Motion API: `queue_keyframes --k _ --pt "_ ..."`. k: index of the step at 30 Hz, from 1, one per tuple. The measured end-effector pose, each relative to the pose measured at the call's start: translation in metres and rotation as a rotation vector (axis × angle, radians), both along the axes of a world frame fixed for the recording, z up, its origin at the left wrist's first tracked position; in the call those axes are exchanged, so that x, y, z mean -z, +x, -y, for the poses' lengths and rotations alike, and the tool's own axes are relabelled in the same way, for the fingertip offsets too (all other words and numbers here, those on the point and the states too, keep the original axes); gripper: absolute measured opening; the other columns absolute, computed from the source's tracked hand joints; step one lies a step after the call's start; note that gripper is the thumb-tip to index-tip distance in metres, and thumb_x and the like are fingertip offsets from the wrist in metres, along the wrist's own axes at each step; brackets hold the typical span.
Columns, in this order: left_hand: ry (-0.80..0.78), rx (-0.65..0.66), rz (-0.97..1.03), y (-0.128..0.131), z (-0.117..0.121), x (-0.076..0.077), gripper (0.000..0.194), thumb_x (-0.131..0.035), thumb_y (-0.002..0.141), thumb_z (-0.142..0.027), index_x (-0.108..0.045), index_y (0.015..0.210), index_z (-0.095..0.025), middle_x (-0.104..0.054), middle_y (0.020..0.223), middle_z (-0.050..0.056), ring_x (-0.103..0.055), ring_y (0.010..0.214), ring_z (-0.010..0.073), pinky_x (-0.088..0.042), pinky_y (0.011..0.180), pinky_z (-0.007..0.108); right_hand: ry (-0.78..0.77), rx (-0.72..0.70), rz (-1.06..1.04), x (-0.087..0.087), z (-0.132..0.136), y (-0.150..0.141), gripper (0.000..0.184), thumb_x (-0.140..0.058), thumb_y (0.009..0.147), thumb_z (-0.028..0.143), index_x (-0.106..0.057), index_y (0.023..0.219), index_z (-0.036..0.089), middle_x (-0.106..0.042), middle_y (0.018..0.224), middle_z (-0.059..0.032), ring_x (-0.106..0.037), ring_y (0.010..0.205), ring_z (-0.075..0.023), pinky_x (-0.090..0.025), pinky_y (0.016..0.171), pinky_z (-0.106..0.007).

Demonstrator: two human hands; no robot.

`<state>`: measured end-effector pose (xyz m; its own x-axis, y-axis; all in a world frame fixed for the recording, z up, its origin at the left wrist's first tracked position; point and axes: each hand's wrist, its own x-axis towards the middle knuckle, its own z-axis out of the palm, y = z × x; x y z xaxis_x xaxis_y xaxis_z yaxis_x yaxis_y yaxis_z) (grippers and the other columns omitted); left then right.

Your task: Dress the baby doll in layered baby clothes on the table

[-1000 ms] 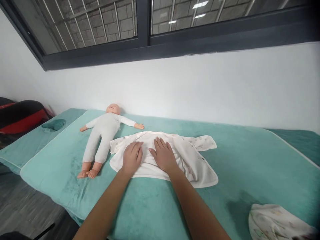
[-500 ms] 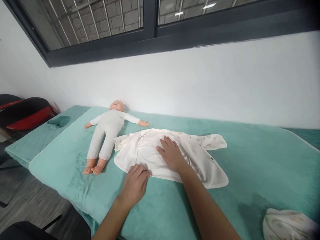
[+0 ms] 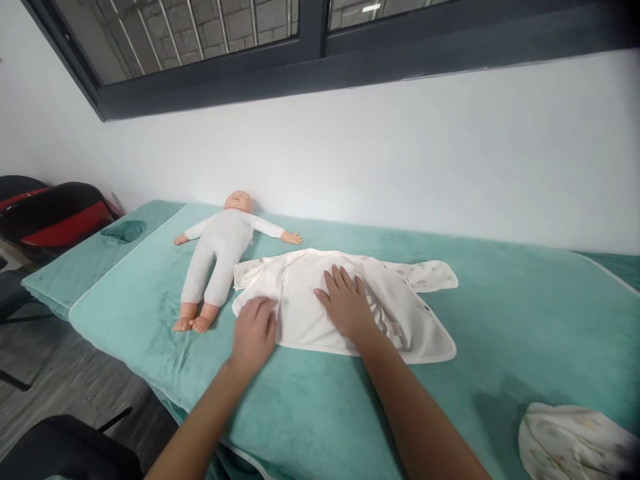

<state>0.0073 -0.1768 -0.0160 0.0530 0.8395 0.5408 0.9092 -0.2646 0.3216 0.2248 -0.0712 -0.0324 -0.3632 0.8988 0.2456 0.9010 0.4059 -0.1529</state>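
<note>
Garment (image 3: 303,303) — matt cloth, bedcover (image 3: 520,313) — velvety fabric

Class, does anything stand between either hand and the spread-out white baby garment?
Nothing visible does. The right hand lies flat on the white garment, and the left hand is over its lower left edge; whether it grips the cloth cannot be told. The doll lies off to the left, not between them.

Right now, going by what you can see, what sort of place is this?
Probably a baby-care practice room: a doll lies on a green-covered bed, with a small shirt spread out beside it.
</note>
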Motion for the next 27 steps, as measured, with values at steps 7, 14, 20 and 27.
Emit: queue_keyframes --k 7,14,20,27 --pt "-0.251 -0.187 -0.310 -0.050 -0.041 -0.019 0.035 -0.043 0.100 -0.025 -0.059 0.130 -0.018 -0.056 0.144 0.016 -0.048 0.138 0.0329 -0.042 0.113 0.053 -0.090 -0.298 0.030 -0.009 0.015 -0.013 0.066 -0.039 0.103 0.051 -0.039 0.154 0.008 -0.020 0.166 -0.0182 -0.015 0.155 -0.0350 -0.018 0.124 -0.056" --pt "-0.188 -0.115 -0.111 -0.069 -0.022 -0.043 0.039 -0.044 0.100 -0.030 -0.056 0.135 -0.018 -0.052 0.150 0.012 -0.049 0.139 0.0250 -0.042 0.117 0.041 -0.527 -0.583 -0.515 -0.033 0.031 -0.027 0.059 -0.047 0.100 0.053 -0.045 0.151 0.024 -0.043 0.158 -0.0073 -0.038 0.147 -0.0244 -0.030 0.123 -0.044" --pt "-0.119 -0.385 0.242 -0.158 -0.040 -0.060 0.043 -0.055 0.092 -0.032 -0.058 0.133 -0.021 -0.054 0.147 0.012 -0.049 0.138 0.0289 -0.039 0.118 0.049 -0.471 -0.322 -0.988 -0.054 -0.055 -0.108 0.047 -0.046 0.099 0.048 -0.053 0.138 0.023 -0.057 0.143 -0.0112 -0.054 0.131 -0.0252 -0.043 0.112 -0.044" --pt "-0.480 -0.255 0.939 -0.204 -0.087 -0.048 0.062 -0.061 0.088 -0.059 -0.057 0.135 -0.020 -0.071 0.125 0.013 -0.069 0.109 0.0301 -0.054 0.097 0.047 -0.346 0.053 -0.603 -0.070 -0.186 -0.234 0.059 -0.041 0.103 0.051 -0.046 0.139 0.005 -0.051 0.142 -0.0276 -0.045 0.135 -0.0396 -0.033 0.112 -0.058"
